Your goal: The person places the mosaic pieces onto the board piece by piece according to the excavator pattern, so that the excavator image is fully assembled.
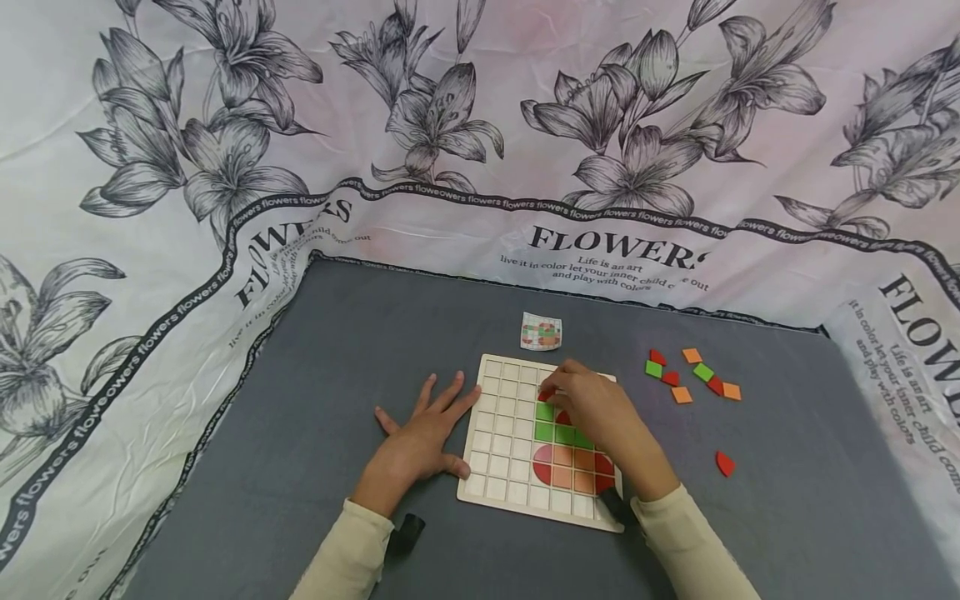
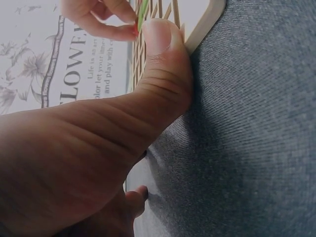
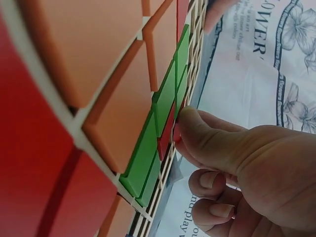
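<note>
A square wooden grid board (image 1: 497, 441) lies on the grey table. Green squares (image 1: 545, 431), orange squares (image 1: 562, 466) and red rounded pieces (image 1: 542, 464) fill some of its cells on the right half. My right hand (image 1: 600, 412) is over the upper part of the board, thumb and forefinger pinching a small red piece (image 3: 178, 132) just above the green squares. My left hand (image 1: 420, 442) lies spread on the table at the board's left side. Its thumb (image 2: 165, 59) touches the board edge, and a fingertip reaches the upper left edge.
A small printed pattern card (image 1: 541, 332) lies behind the board. To the right are several loose orange, green and red pieces (image 1: 692, 356), with one red piece (image 1: 724, 464) apart and nearer. Flower-printed cloth (image 1: 450, 225) hangs behind the table.
</note>
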A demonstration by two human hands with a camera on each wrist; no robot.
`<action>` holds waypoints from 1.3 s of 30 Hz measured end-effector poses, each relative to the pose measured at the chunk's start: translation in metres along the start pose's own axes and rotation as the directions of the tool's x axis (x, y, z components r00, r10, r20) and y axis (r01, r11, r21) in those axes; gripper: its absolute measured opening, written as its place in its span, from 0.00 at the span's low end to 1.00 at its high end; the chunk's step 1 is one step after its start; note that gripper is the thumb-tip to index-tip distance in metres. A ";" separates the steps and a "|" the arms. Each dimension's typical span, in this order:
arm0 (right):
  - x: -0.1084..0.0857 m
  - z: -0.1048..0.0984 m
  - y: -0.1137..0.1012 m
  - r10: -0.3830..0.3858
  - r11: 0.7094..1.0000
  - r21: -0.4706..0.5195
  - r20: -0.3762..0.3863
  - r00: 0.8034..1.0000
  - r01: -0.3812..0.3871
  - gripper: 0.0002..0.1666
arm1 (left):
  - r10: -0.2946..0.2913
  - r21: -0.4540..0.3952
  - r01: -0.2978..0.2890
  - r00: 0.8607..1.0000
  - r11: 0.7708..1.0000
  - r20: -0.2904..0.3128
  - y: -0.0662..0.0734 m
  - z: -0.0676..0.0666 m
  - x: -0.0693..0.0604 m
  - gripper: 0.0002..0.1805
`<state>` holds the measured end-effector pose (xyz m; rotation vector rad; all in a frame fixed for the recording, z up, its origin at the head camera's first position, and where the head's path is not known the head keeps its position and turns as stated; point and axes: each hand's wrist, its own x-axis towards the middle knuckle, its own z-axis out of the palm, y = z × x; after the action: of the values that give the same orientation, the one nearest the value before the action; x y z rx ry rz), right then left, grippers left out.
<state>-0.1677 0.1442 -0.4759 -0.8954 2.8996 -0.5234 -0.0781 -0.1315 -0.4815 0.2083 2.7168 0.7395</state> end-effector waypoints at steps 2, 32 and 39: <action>0.000 0.000 0.000 -0.001 1.000 0.003 0.000 1.000 0.001 0.08 | 0.001 0.001 -0.001 1.000 1.000 -0.001 0.000 0.000 0.000 0.64; 0.002 -0.001 0.008 -0.026 1.000 -0.010 -0.057 0.998 0.026 0.10 | -0.003 0.013 0.004 1.000 1.000 -0.008 0.002 0.001 0.000 0.65; -0.006 -0.004 0.015 -0.003 1.000 -0.014 -0.069 0.998 0.002 0.13 | 0.002 0.009 -0.002 1.000 1.000 -0.010 0.002 0.000 0.000 0.65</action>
<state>-0.1716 0.1602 -0.4777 -0.9006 2.9676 -0.5455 -0.0776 -0.1301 -0.4810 0.2095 2.7301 0.7305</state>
